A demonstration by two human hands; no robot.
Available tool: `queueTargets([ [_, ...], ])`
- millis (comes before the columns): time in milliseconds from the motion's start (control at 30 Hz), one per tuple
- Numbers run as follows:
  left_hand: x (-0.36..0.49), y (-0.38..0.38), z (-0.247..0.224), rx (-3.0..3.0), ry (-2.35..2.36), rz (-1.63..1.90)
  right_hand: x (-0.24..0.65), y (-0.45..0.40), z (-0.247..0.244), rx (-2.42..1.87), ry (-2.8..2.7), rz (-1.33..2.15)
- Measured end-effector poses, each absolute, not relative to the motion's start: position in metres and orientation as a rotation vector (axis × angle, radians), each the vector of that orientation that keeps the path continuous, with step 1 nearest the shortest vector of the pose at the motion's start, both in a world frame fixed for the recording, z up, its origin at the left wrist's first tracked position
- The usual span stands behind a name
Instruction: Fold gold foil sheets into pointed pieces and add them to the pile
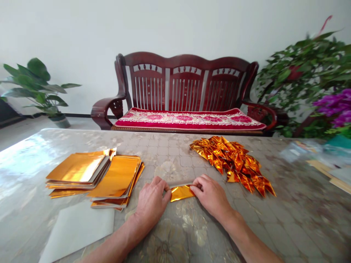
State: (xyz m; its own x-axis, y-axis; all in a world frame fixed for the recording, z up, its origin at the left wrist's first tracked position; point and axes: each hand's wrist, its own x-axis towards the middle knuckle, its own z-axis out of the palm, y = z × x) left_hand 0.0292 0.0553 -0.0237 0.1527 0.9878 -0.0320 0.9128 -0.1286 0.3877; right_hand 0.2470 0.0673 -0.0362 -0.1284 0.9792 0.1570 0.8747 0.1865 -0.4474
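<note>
Pinching a narrow folded foil piece (182, 193) at both ends, head view: left hand (153, 197) has its left end, right hand (213, 195) its right. Hands apart, piece bridging them just above the table (164, 151) or on it; can't tell which.

Risks, my read: uneven pull between the pinches could skew the crease or tear the thin stock. Slick foil could slip from a fingertip, and the fold would spring open. Left forearm is near the right-hand sheet stack (116, 177); a wide elbow swing could fan it out. Loose edges there are already ragged.

Materials: foil piece is shiny gold, flat strip with slanted ends, grey edge behind it. Left-hand sheet stack (76, 167) and its neighbour are rectangular, mirror-gold faces, dull grey backs. Pale sheet (82, 226) lies flat near them, matte. Folded foil pile (233, 164) is orange-gold, pointed, crinkly, overlapping. Table cover looks smooth and glossy, floral grid print; low grip, likely.
</note>
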Motion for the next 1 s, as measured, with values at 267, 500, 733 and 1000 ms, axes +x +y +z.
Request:
queueTargets([
  [267, 0.0311, 0.0566, -0.0208, 2.149, 1.872, 0.279, 0.2456, 0.0656, -0.0336, -1.763, -2.061, 0.319],
  [500, 0.0311, 0.0567, -0.0232, 2.161, 1.886, 0.269, 0.2459, 0.0660, -0.0357, -1.761, -2.055, 0.315],
  [733, 0.0285, 0.0558, -0.0282, 2.211, 1.883, 0.358, 0.2458, 0.0671, -0.0373, -1.758, -2.064, 0.313],
  [1000, 0.0292, 0.0495, -0.0302, 2.583, 1.473, 0.306, 0.2455, 0.0662, -0.0353, -1.756, -2.063, 0.307],
])
